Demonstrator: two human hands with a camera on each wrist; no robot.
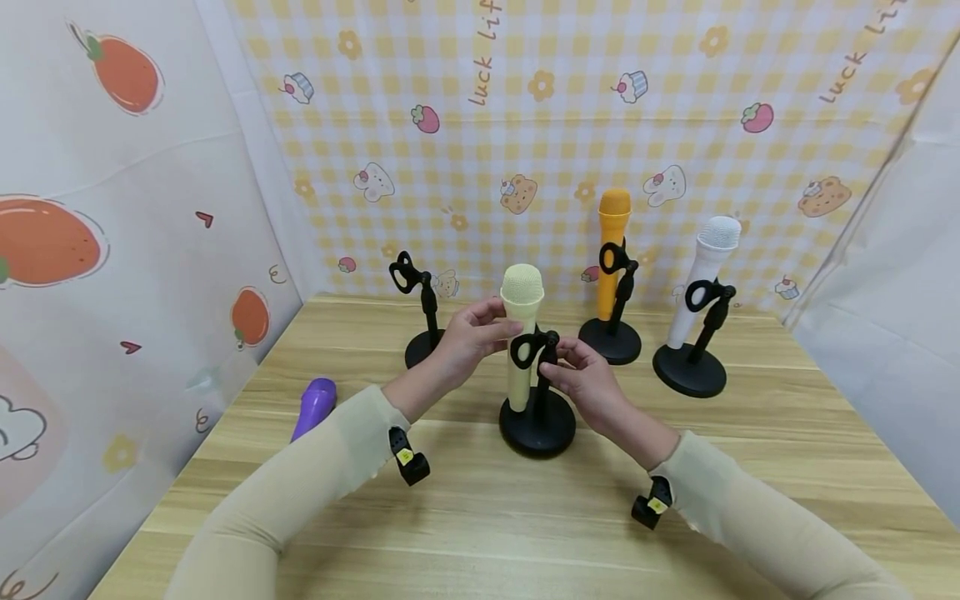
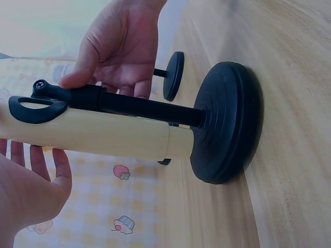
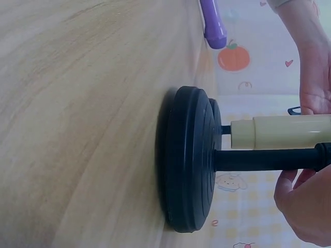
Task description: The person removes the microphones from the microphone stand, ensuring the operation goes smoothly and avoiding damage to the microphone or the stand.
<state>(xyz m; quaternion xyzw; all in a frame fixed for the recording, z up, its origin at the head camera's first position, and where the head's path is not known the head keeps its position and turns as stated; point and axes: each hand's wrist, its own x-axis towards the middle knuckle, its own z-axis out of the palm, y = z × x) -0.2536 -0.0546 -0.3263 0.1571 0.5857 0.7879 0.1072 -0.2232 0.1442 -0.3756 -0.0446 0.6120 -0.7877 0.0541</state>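
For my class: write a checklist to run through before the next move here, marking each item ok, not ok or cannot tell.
1. Cream microphone steadied: ok, the left hand holds it near its head.
2. Its stand steadied: ok, the right hand grips the upright, and the base is on the table.
3. Cream microphone fully seated in its clip: cannot tell.
4. Orange microphone and white microphone on stands: ok.
5. Purple microphone on a stand: not ok, it lies on the table.
6. A spare stand available: ok, its clip is empty.
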